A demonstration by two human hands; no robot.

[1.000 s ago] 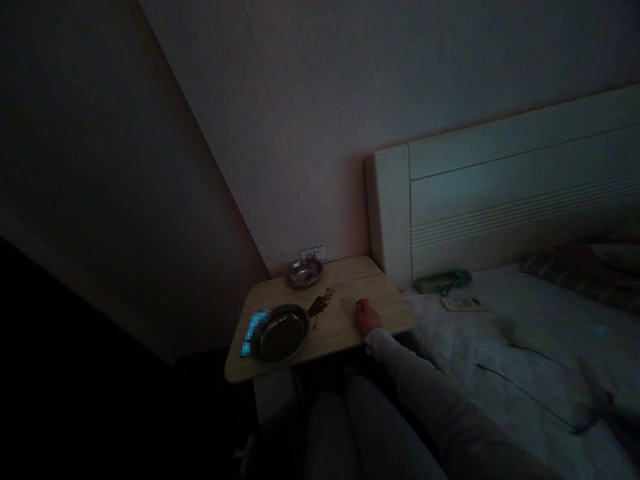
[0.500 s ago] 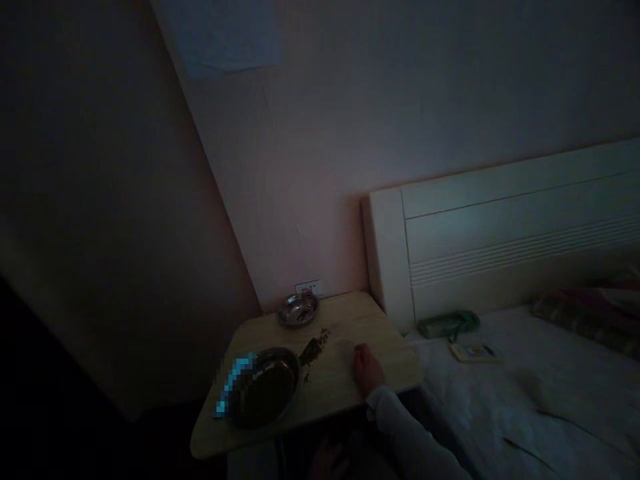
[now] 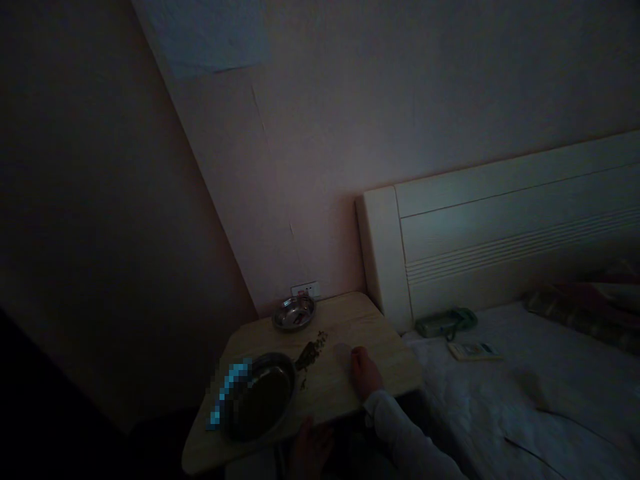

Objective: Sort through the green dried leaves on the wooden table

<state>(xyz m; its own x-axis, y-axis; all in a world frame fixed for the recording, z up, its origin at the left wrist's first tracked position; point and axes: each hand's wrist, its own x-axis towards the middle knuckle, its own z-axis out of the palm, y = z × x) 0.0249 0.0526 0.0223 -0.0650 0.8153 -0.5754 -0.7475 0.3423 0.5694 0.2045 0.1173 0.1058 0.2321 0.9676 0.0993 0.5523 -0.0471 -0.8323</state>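
In the dim head view, my right hand [image 3: 365, 377] is closed over the right side of the small wooden table [image 3: 345, 313]. A pale, see-through thing [image 3: 343, 353] shows at its fingertips, too faint to name. My left hand [image 3: 311, 447] is at the table's front edge, its fingers apart and nothing visible in it. A large metal bowl [image 3: 289, 365] with a dark inside stands at the table's left. Touching or close to its right rim lies a heap of small dark bits [image 3: 311, 353], with some scattered around. Behind stands a smaller metal bowl [image 3: 294, 315] with something small inside.
A blurred-out blue patch [image 3: 229, 390] covers the large bowl's left side. A wall socket [image 3: 306, 289] is behind the table. To the right are a bed headboard [image 3: 450, 233], a green item [image 3: 447, 323], a pale remote-like device [image 3: 475, 351] and a thin dark cord [image 3: 533, 455].
My left hand has risen from below toward the table's front edge, and its fingers show more clearly. My right hand stays nearly in place. The view has shifted slightly.
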